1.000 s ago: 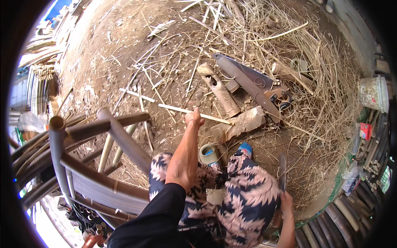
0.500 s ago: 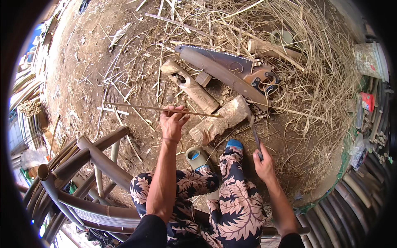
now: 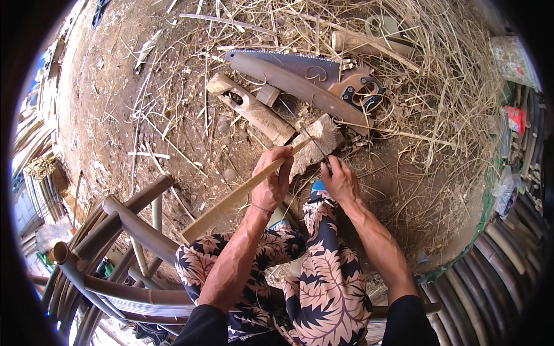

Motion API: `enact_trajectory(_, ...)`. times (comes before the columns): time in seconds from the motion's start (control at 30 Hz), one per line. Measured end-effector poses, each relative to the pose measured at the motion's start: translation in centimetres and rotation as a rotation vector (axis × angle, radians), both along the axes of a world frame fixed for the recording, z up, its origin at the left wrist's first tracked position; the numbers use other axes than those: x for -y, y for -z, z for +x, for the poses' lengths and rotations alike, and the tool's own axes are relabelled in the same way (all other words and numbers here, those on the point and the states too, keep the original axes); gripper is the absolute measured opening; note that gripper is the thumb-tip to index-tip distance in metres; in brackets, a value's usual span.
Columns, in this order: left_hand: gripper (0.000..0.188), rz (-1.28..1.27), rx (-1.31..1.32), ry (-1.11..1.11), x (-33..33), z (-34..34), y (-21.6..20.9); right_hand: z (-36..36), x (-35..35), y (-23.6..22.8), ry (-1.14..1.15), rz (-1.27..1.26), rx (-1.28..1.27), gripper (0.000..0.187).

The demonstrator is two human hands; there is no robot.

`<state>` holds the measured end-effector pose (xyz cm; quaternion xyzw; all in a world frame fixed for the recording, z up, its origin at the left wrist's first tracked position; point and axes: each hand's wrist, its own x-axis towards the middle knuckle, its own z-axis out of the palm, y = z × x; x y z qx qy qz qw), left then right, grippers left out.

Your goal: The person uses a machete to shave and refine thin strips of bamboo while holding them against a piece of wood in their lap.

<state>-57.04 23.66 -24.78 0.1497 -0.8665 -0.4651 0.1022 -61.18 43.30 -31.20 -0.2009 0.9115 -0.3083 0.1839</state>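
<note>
Left hand (image 3: 273, 177): fingers pinch strip (image 3: 228, 199) | right hand (image 3: 341, 183): fingers wrap knife (image 3: 315, 143), pointing beyond them | we should keep left fingertips clear

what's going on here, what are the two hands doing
A person's left hand grips a long, flat, pale tan strip, and the right hand holds a thin, dark-bladed knife. The strip's far end and the blade are close together over a rough, pale wooden block; whether they touch isn't clear. A grey-bladed saw with a brown handle lies beyond.
</note>
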Motion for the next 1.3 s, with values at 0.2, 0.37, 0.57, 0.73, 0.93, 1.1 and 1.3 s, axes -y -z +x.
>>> enact_trajectory(0.2, 0.018, -0.048, -0.006, 0.023, -1.3, -0.5, -0.7, 0.2, 0.5, 1.7, -0.026, -0.134, -0.25, 0.02)
enact_trajectory(0.37, 0.019, -0.079, -0.045, 0.033, -1.9, -1.7, -0.8, -1.7, -0.9, 3.0, -0.062, 0.007, 0.246, 0.026)
enact_trajectory(0.57, 0.017, -0.109, -0.034, 0.058, -1.4, -1.3, -0.9, -1.1, 2.3, -3.2, -0.003, -0.411, -0.249, 0.014)
enact_trajectory(0.73, 0.015, -0.074, -0.02, 0.046, -1.8, -1.8, -0.8, -1.0, -0.3, 4.3, -0.043, 0.128, 0.004, 0.018)
enact_trajectory(0.93, 0.013, -0.083, 0.034, 0.031, -1.8, -1.2, -0.7, -0.4, -0.1, 0.9, -0.057, -0.154, -0.133, 0.023)
enact_trajectory(1.1, 0.015, -0.051, 0.028, 0.04, -1.5, -1.0, -1.0, -0.4, -1.0, 4.8, -0.012, 0.237, 0.333, 0.026)
enact_trajectory(1.3, 0.024, -0.003, 0.092, 0.047, -2.0, -2.5, 1.3, -0.5, -2.8, 1.0, 0.119, -0.125, 0.041, 0.018)
